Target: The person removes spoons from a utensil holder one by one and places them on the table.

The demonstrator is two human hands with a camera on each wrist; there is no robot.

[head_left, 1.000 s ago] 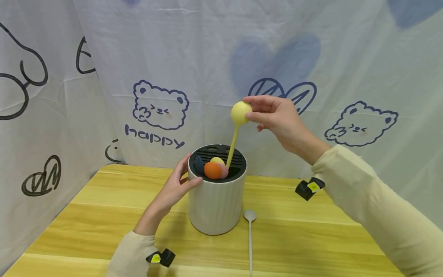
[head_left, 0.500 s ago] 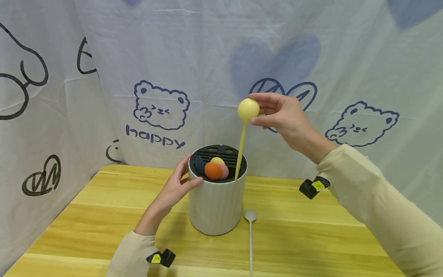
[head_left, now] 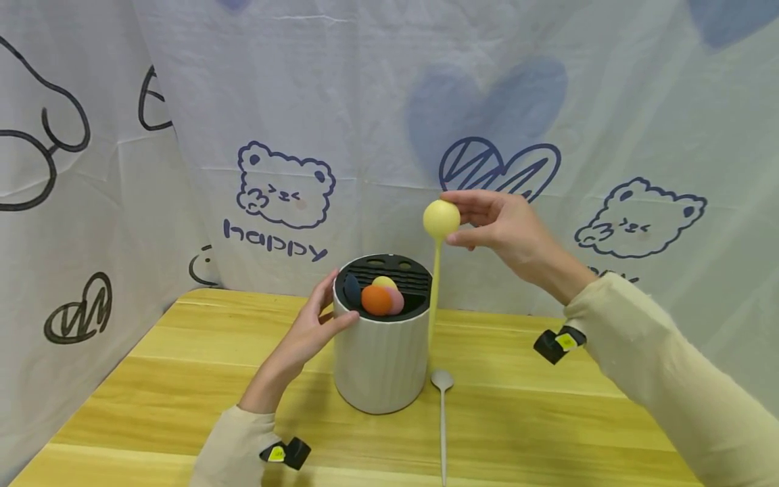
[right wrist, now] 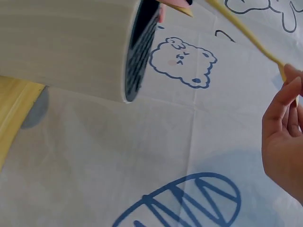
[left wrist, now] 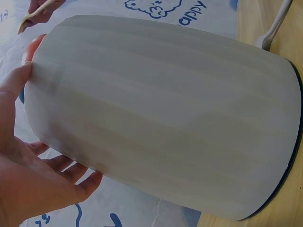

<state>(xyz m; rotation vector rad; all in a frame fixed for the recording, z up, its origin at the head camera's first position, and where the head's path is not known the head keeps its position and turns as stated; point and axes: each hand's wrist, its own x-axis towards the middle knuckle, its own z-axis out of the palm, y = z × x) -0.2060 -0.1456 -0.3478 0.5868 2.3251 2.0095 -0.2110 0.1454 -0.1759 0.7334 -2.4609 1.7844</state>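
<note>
Pale yellow from rounded head to slim handle, the spoon [head_left: 441,222] is hanging from your right hand [head_left: 504,230] in the head view. You are pinching it by the head between thumb and fingers, presumably because the wide end is offering the surest hold and letting the handle point down. That handle is dropping past the rim on the right side of the ribbed canister [head_left: 380,365]; whether it is touching the wall, you cannot tell. Your left hand [head_left: 309,330] is gripping the canister's top edge, seemingly to steady it. In the black slotted insert [head_left: 371,270], the dark blue head [head_left: 351,289], orange head [head_left: 376,300], pink head [head_left: 395,302] and second yellow head [head_left: 385,282] are clustering upward, probably because the insert is taking their handles. On the wooden table [head_left: 189,365], a pale grey spoon [head_left: 442,380] is lying near the base.

In the left wrist view, your left thumb is pressing one side near the rim while your fingers are curving against another, likely bracing the canister from two directions.

In the right wrist view, your fingers are closing round the yellow head, mostly hiding it, while the handle is slanting towards the canister's slotted end.
</note>
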